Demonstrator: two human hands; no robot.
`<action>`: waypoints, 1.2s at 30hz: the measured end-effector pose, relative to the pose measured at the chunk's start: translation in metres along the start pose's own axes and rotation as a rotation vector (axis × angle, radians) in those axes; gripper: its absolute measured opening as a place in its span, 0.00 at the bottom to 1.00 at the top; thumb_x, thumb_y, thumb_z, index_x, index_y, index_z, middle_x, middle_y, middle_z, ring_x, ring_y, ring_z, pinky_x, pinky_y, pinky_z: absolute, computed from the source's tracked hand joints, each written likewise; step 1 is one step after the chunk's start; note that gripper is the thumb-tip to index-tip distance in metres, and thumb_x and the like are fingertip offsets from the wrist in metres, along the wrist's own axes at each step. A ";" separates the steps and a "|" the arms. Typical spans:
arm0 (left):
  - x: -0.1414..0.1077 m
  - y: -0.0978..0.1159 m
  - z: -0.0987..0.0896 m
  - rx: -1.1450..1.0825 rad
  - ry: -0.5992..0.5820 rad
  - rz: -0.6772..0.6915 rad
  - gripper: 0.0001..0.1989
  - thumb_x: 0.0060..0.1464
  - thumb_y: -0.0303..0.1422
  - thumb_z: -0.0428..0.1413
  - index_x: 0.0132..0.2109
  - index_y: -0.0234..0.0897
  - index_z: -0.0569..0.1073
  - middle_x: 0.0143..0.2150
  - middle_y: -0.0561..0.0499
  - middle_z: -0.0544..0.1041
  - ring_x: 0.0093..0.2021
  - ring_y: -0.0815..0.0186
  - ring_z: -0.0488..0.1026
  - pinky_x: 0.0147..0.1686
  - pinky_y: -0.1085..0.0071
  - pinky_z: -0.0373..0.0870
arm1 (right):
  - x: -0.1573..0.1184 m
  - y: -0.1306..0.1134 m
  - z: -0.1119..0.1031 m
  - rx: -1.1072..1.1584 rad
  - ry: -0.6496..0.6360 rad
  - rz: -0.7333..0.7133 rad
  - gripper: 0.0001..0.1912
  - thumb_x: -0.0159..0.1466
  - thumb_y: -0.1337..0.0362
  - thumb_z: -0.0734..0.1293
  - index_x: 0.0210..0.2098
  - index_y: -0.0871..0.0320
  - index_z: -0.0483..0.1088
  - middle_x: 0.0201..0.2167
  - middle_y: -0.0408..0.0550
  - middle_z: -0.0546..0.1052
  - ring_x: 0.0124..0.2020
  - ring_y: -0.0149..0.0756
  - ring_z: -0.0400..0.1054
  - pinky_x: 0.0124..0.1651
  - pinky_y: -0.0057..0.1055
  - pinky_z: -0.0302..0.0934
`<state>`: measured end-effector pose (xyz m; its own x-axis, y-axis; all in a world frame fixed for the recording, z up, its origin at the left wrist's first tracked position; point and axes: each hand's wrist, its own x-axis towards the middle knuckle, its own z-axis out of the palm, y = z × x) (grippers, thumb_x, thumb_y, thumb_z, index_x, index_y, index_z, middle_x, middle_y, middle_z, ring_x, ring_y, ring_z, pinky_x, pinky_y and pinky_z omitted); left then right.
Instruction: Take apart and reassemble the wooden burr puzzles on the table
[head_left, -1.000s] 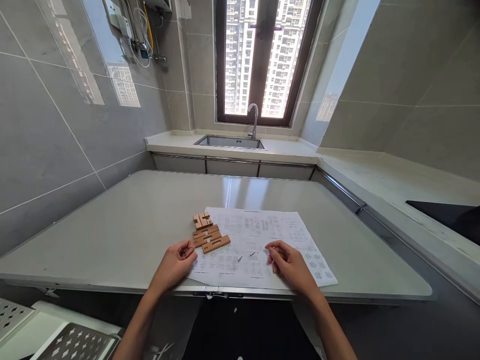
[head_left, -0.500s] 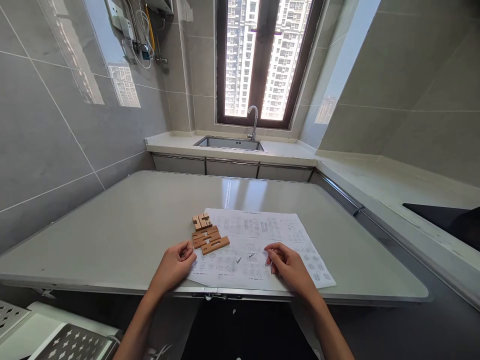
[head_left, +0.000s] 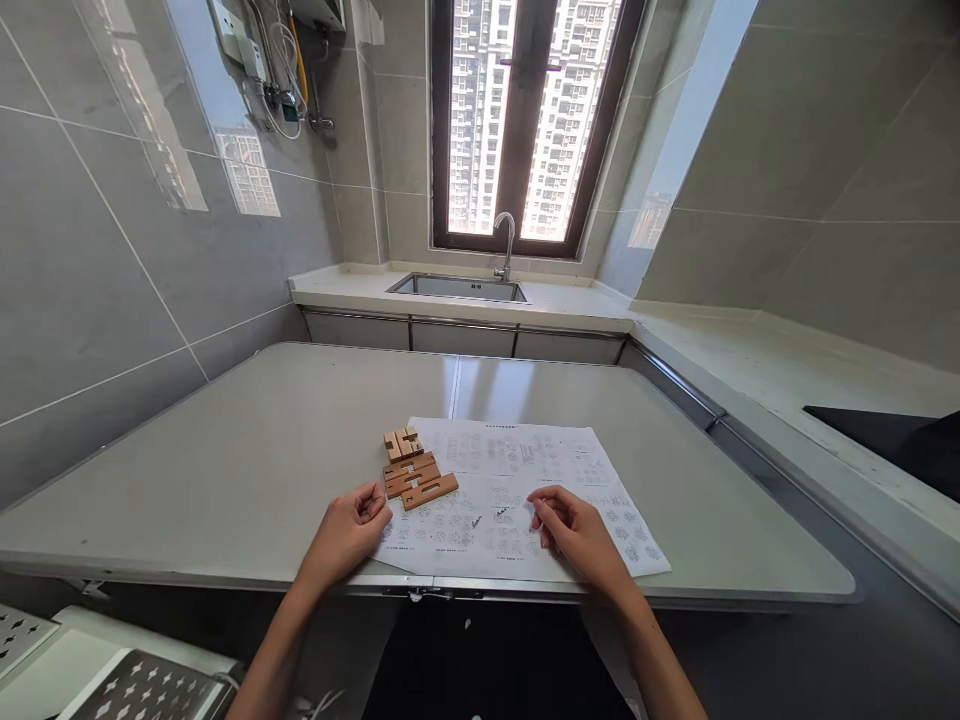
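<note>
Both unmoved from a second ago, my left hand [head_left: 350, 523] is curled in just beside the blocks [head_left: 409, 468] on the left edge of the sheet [head_left: 487, 555], my right hand [head_left: 574, 525] loosely uncurled over its right half, table [head_left: 225, 470] stretching wide outside each.

Between the left hand [head_left: 349, 528] and right hand [head_left: 576, 528], a passage runs over the flat paper [head_left: 517, 495]; wooden pieces [head_left: 429, 491] obstruct the left hand's way forward and rightward.
</note>
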<state>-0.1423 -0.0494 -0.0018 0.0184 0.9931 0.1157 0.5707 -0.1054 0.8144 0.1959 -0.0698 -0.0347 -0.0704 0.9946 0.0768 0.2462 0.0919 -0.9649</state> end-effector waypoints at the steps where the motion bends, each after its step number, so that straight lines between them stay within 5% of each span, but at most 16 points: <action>1: 0.000 0.000 0.000 -0.005 -0.001 0.001 0.13 0.46 0.36 0.52 0.25 0.41 0.53 0.24 0.59 0.52 0.26 0.69 0.49 0.28 0.72 0.48 | 0.000 0.000 0.000 0.001 -0.001 -0.001 0.22 0.69 0.43 0.65 0.44 0.55 0.74 0.30 0.45 0.77 0.26 0.34 0.68 0.33 0.32 0.60; 36: -0.002 0.004 0.001 -0.023 -0.001 -0.024 0.13 0.45 0.37 0.52 0.25 0.41 0.53 0.24 0.59 0.51 0.27 0.69 0.49 0.28 0.73 0.48 | -0.001 -0.002 0.000 -0.012 0.011 -0.007 0.26 0.67 0.38 0.65 0.44 0.56 0.75 0.30 0.48 0.78 0.26 0.36 0.69 0.34 0.34 0.63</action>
<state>-0.1392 -0.0514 0.0013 0.0054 0.9954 0.0957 0.5520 -0.0828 0.8297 0.1954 -0.0714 -0.0327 -0.0619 0.9943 0.0864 0.2570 0.0995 -0.9613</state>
